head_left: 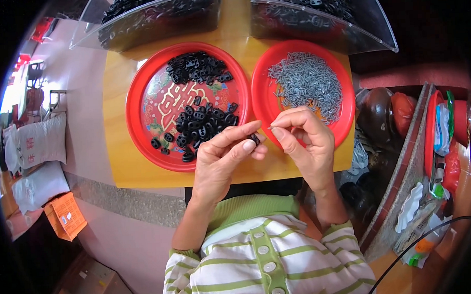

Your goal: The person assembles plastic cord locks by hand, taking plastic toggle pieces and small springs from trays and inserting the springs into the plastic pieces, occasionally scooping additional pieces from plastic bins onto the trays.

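Observation:
My left hand [228,150] pinches a small black plastic part [254,138] between thumb and fingers, over the front edge of the table. Close on its right, my right hand [305,139] holds a small metal screw [270,127] at the tips of thumb and forefinger, its end toward the left hand. A red tray [136,129] on the left carries two heaps of small black plastic parts [198,122], several of them with two holes. The red tray [262,89] on the right holds a pile of silvery screws [308,82].
Two clear plastic bins, one at the far left [161,25] and one at the far right [319,22], are full of black parts. The yellow table [143,178] ends just before my body. White sacks [42,141] stand at left; jars and bags [377,111] crowd the right.

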The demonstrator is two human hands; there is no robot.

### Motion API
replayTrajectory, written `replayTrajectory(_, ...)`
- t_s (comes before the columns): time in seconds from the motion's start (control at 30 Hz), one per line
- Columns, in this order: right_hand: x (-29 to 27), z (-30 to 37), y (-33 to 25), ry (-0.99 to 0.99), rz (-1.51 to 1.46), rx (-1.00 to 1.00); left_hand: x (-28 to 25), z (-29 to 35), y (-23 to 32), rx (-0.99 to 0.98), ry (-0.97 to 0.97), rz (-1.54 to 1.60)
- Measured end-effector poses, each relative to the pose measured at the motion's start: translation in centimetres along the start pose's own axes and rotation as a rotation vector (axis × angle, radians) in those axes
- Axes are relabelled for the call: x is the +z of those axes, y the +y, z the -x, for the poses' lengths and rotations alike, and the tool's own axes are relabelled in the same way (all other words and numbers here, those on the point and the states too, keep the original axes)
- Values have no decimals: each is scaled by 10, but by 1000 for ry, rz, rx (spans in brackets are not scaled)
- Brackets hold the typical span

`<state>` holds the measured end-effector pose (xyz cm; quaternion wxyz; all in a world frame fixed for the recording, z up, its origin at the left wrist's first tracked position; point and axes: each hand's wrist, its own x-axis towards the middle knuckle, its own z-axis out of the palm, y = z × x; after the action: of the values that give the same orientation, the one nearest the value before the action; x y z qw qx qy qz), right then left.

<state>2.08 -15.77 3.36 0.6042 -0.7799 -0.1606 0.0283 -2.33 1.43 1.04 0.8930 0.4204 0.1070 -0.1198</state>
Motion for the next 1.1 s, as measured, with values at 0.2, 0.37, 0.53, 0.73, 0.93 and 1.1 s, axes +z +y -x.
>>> replayTrajectory(0.2,15,-1,5,-11,-221,89,-7,2,13,55,114,10)
replayTrajectory(0.37,32,-9,6,-84,-310,51,-21,5,16,23,146,66)
replayTrajectory(0.53,43,-16,3,-138,-381,93,-25,6,19,106,173,43)
replayTrajectory(0.73,46,-20,3,-171,-258,-3,-28,7,19,124,159,11)
replayTrajectory(0.93,48,-18,2,-167,-332,106,-29,8,19,124,158,15)
replayTrajectory(1.1,44,-20,-2,-236,-229,52,-30,9,17,138,162,-11)
